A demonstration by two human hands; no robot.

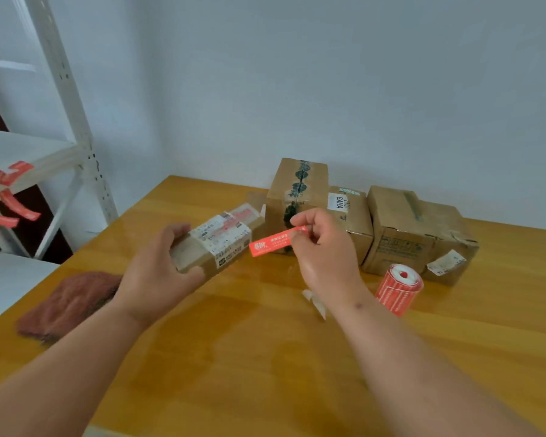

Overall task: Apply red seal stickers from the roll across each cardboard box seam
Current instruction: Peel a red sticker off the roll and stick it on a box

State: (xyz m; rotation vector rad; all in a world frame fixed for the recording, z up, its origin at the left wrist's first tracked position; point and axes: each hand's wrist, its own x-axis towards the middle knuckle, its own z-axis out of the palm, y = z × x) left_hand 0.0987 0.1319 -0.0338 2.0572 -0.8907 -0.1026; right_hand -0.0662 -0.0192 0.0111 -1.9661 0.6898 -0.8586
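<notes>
1. The left hand (158,272) grips a flat box (216,239) at its near end and holds it tilted just above the bench (265,357).
2. The right hand (320,247) pinches one red sticker (273,241) by its right end; the free end points at the box and seems not yet stuck down.
3. To do this well, I would line the sticker square across the seam, land the free end first, then smooth it toward the pinched end so no crease forms. A white label (223,236) covers much of the top, and where the seam runs is hard to tell.
4. The roll (397,287) lies on the bench near the right forearm, just in front of four more boxes (391,228) at the wall.
5. A brown cloth (67,304) lies at the left. Loose red stickers (4,197) hang from a shelf (29,152) edge. Neither blocks the work.
</notes>
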